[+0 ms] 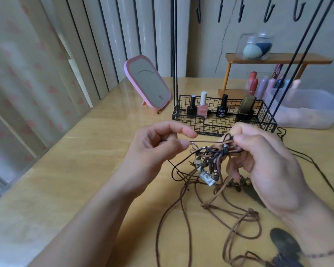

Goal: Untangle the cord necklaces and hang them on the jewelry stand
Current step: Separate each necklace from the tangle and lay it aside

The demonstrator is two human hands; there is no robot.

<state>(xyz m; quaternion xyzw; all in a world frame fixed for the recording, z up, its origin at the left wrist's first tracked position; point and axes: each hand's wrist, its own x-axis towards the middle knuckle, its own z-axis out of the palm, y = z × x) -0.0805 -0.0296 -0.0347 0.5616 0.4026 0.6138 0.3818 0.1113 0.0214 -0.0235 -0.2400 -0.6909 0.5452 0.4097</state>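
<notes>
A tangle of brown and black cord necklaces (210,158) with small pendants hangs above the wooden table between my hands. My right hand (262,162) grips the knotted bunch at its top, thumb and fingers curled round the cords. My left hand (158,143) pinches one dark cord end that runs taut toward the bunch. Loose brown loops (237,224) trail over the table below. The black wire jewelry stand (222,116) rises just behind, its hooks (241,10) along the top bar. Two black cords hang from the stand's right side.
The stand's basket holds several nail polish bottles (202,105). A pink mirror (147,81) stands at the back left. A translucent plastic box (305,108) sits on the right, before a small wooden shelf (276,60) carrying a jar of sponges. Dark leaf-shaped pendants (283,245) lie near my right wrist.
</notes>
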